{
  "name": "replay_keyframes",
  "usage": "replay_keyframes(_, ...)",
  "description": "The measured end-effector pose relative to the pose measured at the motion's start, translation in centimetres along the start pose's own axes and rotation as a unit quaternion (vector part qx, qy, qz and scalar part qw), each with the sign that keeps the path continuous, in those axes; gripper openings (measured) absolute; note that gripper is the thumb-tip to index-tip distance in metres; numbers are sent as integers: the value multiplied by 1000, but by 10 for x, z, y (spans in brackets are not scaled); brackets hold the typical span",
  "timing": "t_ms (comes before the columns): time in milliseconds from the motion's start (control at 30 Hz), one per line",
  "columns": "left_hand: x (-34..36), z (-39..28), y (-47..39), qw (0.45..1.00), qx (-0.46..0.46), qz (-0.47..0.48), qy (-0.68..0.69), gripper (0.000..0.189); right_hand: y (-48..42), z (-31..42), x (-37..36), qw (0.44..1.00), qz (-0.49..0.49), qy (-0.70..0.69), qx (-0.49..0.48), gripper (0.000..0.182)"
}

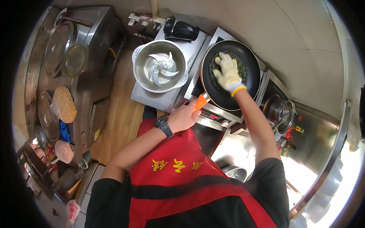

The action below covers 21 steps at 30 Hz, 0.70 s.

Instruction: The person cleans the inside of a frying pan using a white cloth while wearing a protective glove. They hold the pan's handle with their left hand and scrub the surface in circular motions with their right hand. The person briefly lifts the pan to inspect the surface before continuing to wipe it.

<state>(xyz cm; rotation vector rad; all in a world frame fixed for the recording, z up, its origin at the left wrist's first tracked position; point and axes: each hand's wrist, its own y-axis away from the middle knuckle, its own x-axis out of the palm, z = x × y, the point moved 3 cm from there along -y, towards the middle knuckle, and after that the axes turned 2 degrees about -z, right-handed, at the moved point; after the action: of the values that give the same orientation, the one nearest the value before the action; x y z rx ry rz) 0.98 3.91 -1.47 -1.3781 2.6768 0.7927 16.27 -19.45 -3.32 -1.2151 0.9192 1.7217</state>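
A black frying pan [251, 82] sits on an induction cooker [212, 112] with a lit red display. Its orange handle [200, 102] is gripped by my left hand [185, 115], which is bare and has a black watch at the wrist. My right hand [228, 72], in a cream knitted glove with a yellow cuff, lies palm down inside the pan, fingers spread, on a flat dark green leafy layer [241, 67]. What lies beneath the palm is hidden. Left of the pan stands a metal pot [139, 68] with a curved multi-blade rotor [159, 67] inside.
Behind the pot lies a black jug-like container [185, 30], near wall sockets [139, 20]. A steel pot [278, 112] stands right of the pan. Along the far left, a steel counter [82, 34] carries round lids [58, 51], a ladle [77, 20] and a filled plastic bag [64, 105].
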Motion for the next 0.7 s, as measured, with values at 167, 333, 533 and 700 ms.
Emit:
replay_keyframes(167, -3, 1, -2, 999, 5, -28, -23, 61, -15, -29, -27, 970, -148, -141, 133, 34)
replay_keyframes(333, -4, -6, 0, 1000, -2, -10, -23, 61, -12, -20, 19, 952, -178, 117, 220, 68)
replay_keyframes(533, -1, -3, 1, 1000, -10, -4, -18, 59, -9, -20, 11, 989, -76, 22, 127, 64)
replay_keyframes(700, -7, -8, 2, 999, -37, -5, -19, 56, 1, 40, 26, 995, -30, 58, 70, 61)
